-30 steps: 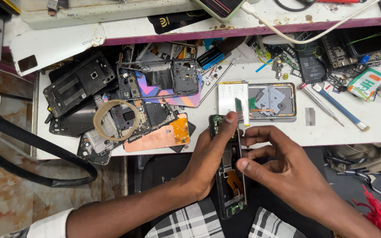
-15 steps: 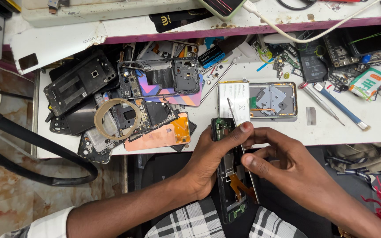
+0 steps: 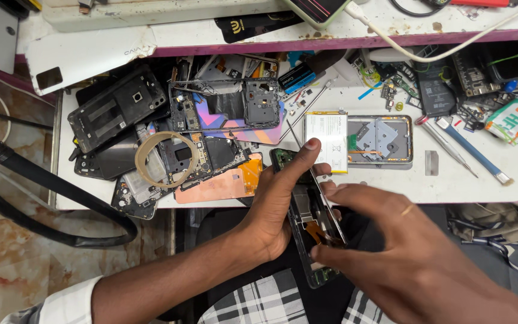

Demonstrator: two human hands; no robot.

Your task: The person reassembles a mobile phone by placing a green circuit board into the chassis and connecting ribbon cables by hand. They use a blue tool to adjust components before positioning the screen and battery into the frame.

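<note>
Head view: left hand (image 3: 280, 201) wraps the opened phone frame (image 3: 307, 222) from the left, fingers curled round its edge, index fingertip (image 3: 312, 144) stretched up to the top corner; firm grasp. The frame sits over the lap, just below the white bench (image 3: 511, 180) edge, top end tilted left. Right hand (image 3: 415, 264) is pinched at the frame's lower middle, thumb and forefinger closed on a thin metal tool (image 3: 316, 180) beside the orange flex (image 3: 314, 231). White battery (image 3: 326, 142) with yellow bottom strip lies just above on the bench, touching a grey phone shell (image 3: 382, 141). Green-and-white packet (image 3: 508, 120) far right. Blue rectangular box (image 3: 298, 78) near top centre. Tape ring (image 3: 167, 159) on the scrap pile left.
</note>
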